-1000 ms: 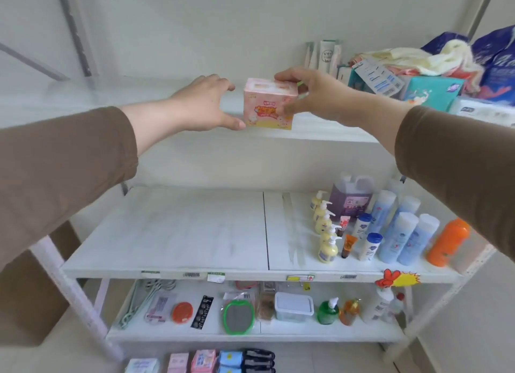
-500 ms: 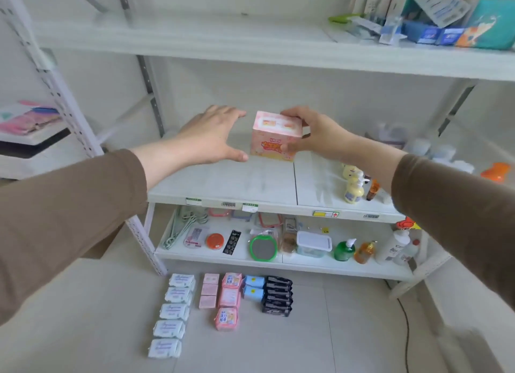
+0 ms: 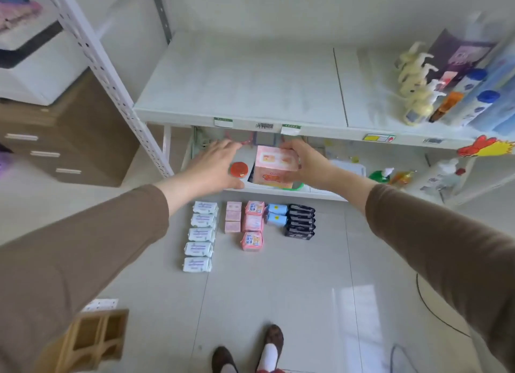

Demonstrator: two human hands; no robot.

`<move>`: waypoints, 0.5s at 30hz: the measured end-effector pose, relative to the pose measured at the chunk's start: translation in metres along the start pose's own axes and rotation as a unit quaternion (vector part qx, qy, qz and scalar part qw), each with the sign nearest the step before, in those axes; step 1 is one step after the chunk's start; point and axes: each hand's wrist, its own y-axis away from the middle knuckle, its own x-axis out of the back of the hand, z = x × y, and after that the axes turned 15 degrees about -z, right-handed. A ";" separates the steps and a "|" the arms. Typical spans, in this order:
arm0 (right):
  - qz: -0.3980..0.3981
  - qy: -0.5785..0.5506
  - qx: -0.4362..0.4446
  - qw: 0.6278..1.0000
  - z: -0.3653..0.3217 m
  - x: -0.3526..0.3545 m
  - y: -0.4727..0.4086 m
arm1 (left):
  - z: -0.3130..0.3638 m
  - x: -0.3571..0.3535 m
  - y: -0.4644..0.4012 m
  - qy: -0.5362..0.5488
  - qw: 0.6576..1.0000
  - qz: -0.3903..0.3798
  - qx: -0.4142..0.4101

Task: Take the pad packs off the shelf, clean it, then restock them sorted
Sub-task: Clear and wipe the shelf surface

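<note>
Right hand grips a pink pad box from its right side, fingers curled over the top edge; palm side hidden behind the box. Left hand is spread flat, fingers straight, just left of the box, holding nothing; can't tell if the thumb touches the box. Box is in the air in front of the lower shelf, covering most of what sits there: only a red round lid and a green rim show past it.

Middle shelf bare on its left part; bottles bunched at the right, motion-blurred and cut off by the frame edge, labels unreadable.

On the floor, pad packs in sorted columns: white packs, small pink boxes, pink packs, blue packs, black packs. Print too small to read.

Shoes at the bottom edge, cropped.
</note>
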 end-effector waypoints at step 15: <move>-0.087 -0.030 -0.067 0.993 0.158 -0.247 -0.153 | -0.145 -0.276 -0.080 0.031 0.991 -0.108 0.069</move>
